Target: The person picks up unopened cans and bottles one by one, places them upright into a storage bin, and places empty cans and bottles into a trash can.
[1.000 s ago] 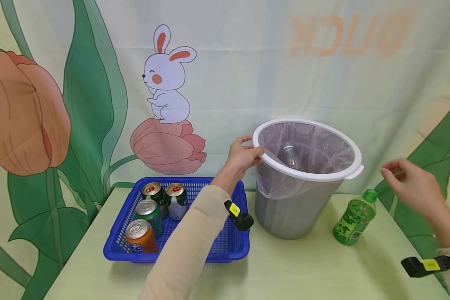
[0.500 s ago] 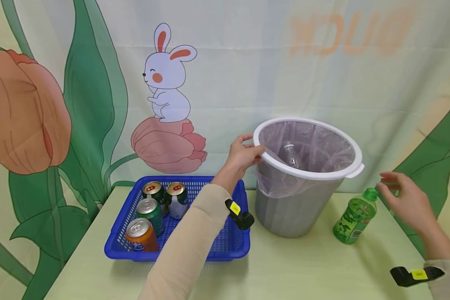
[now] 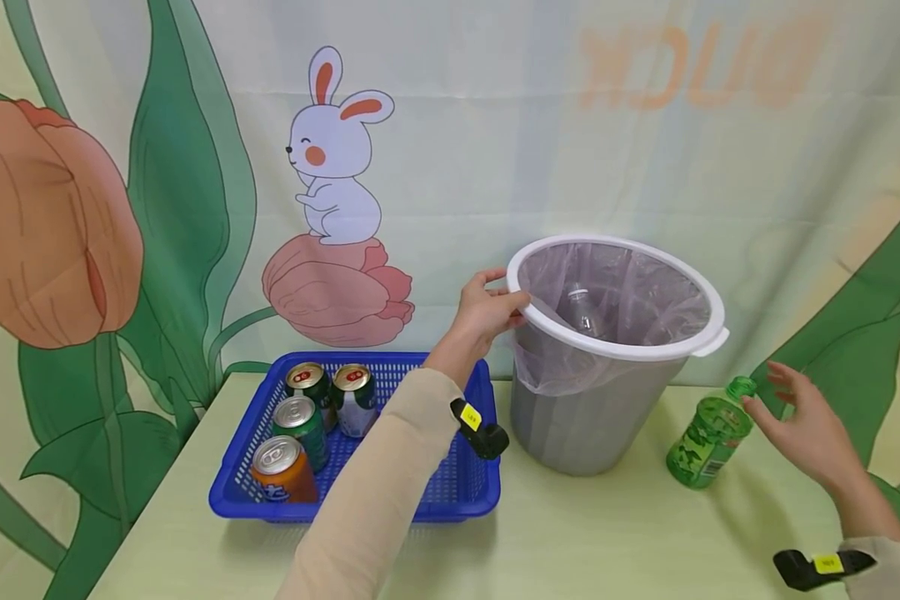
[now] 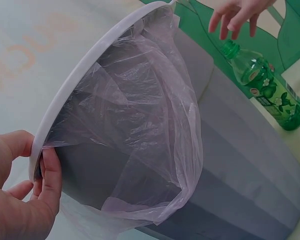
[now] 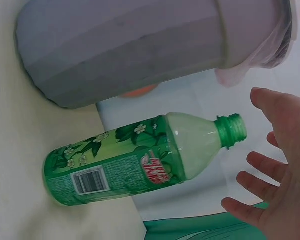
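My left hand (image 3: 486, 310) grips the white rim (image 4: 72, 75) of a grey trash bin (image 3: 585, 417), thumb and fingers on either side of it. A pale pink plastic bag (image 4: 155, 95) lines the bin and folds over its edge; a clear bottle (image 3: 583, 315) lies inside. To the right of the bin a green plastic bottle (image 3: 711, 437) stands upright on the table, its neck (image 5: 231, 131) without a cap. My right hand (image 3: 806, 425) is beside that neck with fingers spread, a small gap between them in the right wrist view.
A blue plastic basket (image 3: 450, 500) stands left of the bin, partly under my left forearm. In its left half are several drink cans, among them an orange can (image 3: 283, 471) and a green can (image 3: 300, 429). A printed curtain (image 3: 450, 167) hangs behind the table (image 3: 570, 542).
My right hand has come down and leftward to the green bottle's neck, and its fingers have spread. The left hand keeps its grip on the bin's rim, unmoved.
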A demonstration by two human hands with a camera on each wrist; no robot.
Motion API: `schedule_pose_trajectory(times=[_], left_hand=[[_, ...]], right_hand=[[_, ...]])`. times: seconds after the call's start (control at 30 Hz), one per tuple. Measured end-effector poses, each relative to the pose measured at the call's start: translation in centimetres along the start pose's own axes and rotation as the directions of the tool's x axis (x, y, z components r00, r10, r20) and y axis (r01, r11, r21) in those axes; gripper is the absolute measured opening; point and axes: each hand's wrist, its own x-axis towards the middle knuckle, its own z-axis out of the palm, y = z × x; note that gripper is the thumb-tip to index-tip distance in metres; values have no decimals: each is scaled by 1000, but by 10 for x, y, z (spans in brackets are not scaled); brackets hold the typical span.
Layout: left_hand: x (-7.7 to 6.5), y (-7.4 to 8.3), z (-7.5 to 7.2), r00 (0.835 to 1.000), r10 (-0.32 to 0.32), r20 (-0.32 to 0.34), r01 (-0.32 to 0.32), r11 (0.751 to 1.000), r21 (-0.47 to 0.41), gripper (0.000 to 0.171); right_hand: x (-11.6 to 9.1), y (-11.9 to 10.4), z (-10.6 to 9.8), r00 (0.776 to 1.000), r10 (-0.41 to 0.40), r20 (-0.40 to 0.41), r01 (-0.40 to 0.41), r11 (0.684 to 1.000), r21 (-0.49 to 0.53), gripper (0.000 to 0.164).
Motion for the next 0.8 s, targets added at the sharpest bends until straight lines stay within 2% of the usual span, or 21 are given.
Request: schedule_pose_trajectory(times=[0.3,0.53,0.8], left_hand=[[-1,0,-1,1000,-4,-2,4,1000,3,56],[-1,0,-1,1000,-5,3,5,1000,2,57],[0,0,-1,1000,-2,1,2,1000,2,57]], right_hand=[[-5,14,17,999,40,23,-42,996,80,82],[-9,20,28,994,98,55,-104,986,127,87],[-12,27,42,991,114,77,-126,976,179,91]])
